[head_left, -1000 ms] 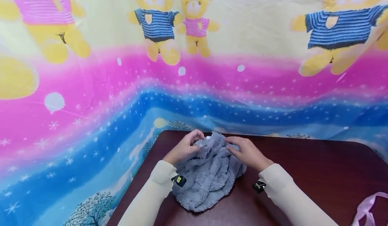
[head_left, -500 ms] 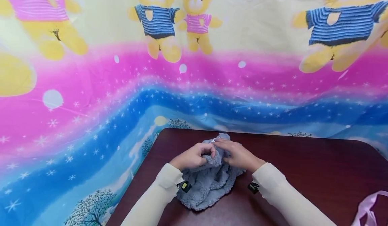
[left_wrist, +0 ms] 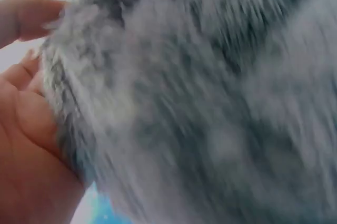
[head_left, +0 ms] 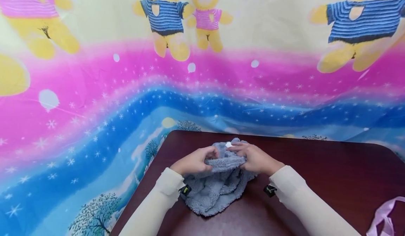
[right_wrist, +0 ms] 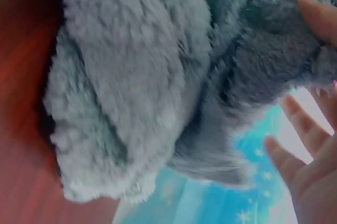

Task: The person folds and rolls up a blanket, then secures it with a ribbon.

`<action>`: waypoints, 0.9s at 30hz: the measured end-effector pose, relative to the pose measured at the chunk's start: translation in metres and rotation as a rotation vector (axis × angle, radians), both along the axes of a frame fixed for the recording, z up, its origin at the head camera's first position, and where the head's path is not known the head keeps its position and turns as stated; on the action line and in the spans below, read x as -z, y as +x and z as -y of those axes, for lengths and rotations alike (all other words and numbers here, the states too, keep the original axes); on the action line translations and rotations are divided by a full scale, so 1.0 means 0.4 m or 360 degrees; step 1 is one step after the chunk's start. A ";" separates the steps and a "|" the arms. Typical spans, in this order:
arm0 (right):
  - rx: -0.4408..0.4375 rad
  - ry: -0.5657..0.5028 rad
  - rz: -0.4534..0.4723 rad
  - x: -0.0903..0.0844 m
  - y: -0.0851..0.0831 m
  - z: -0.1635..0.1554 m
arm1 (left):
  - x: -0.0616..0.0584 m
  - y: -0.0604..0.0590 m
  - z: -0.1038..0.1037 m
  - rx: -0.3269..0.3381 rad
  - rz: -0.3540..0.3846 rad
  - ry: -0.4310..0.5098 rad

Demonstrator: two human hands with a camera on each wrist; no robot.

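A fluffy grey cloth (head_left: 218, 190) lies bunched in folds on the dark table, its upper edge raised between the two hands. A small white label (head_left: 229, 144) shows near the top of it. My left hand (head_left: 196, 160) grips the raised edge at its left end, and in the left wrist view the grey pile (left_wrist: 174, 103) passes between thumb and fingers. At the right end of this edge, my right hand (head_left: 259, 159) holds the cloth, thumb in front and fingers reaching over behind. The right wrist view shows that thumb (right_wrist: 318, 18) against the fabric and the other fingers spread.
The dark red-brown table (head_left: 332, 179) has its back edge close behind the cloth. A pink ribbon (head_left: 381, 218) lies at the lower right. Behind the table hangs a printed curtain (head_left: 202, 84) with bears and snowflakes.
The hands came together over the cloth, then drew a little apart. A fold of its edge now stretches between them, and the label sits further right.
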State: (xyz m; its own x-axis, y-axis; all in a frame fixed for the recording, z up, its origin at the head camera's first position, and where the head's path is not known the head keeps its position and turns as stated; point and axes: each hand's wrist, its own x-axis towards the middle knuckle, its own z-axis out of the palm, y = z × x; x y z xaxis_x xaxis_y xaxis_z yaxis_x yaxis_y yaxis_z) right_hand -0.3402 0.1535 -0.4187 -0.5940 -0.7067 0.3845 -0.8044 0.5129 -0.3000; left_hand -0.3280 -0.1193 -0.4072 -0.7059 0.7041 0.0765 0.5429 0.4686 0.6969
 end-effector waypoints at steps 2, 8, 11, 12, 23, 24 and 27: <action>0.0012 -0.0032 0.0002 -0.013 -0.004 -0.015 | 0.003 -0.011 0.015 -0.0065 -0.0059 -0.0156; 0.0117 -0.0282 -0.0117 -0.052 -0.012 -0.065 | 0.024 -0.036 0.056 -0.0149 -0.0075 -0.0357; 0.0254 -0.0401 -0.0193 -0.061 -0.013 -0.101 | 0.041 -0.041 0.077 -0.0235 -0.0036 -0.0350; 0.0313 -0.0428 -0.0199 -0.064 -0.012 -0.113 | 0.047 -0.042 0.084 -0.0251 -0.0011 -0.0354; 0.0666 -0.0418 -0.0135 -0.091 0.009 -0.243 | 0.038 -0.026 0.113 -0.0092 0.0136 -0.0449; 0.0680 -0.0411 -0.0153 -0.094 0.011 -0.253 | 0.034 -0.026 0.114 -0.0104 0.0134 -0.0475; 0.0739 -0.0403 -0.0173 -0.108 0.022 -0.285 | 0.026 -0.028 0.118 -0.0161 0.0117 -0.0577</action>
State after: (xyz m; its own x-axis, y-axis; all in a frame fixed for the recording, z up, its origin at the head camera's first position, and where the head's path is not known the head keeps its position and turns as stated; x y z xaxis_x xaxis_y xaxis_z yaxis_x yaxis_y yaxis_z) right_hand -0.3313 0.2674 -0.3753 -0.7693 -0.2563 0.5852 -0.5433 0.7445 -0.3881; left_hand -0.3391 -0.1665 -0.4178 -0.7675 0.6027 -0.2184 0.4359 0.7405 0.5116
